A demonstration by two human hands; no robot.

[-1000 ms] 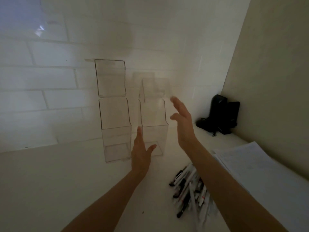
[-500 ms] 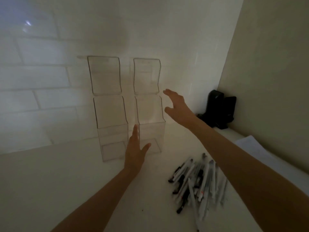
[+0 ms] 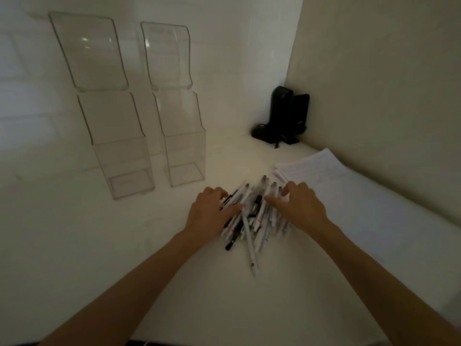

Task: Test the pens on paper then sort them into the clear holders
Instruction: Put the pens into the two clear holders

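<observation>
1. Your left hand [image 3: 212,213] and right hand [image 3: 296,206] both lie on the heap of pens [image 3: 252,221], one at each side. The fingers are bent down into it and the thumbs point inward. I cannot tell whether either hand has actually closed on a single pen.
2. The heap sits on the white counter [image 3: 124,245] directly in front of you. It is mostly white barrels with a few black ones, crossed over each other.
3. I judge this to be the very start: no pen is singled out, none tested, none sorted.
4. The next move calls for pulling one pen free of the tangle without dragging its neighbours. Then carry it to the stack of paper [image 3: 324,171], which touches the heap's far right edge.
5. The left clear holder [image 3: 112,121] and right clear holder [image 3: 177,121] stand side by side against the wall, beyond and left of the heap. Every tier looks empty.
6. A black device [image 3: 284,116] stands in the far corner, well apart.
7. Nothing can be read. The paper shows faint lines, the pens small red marks, and no brand or label is legible.
</observation>
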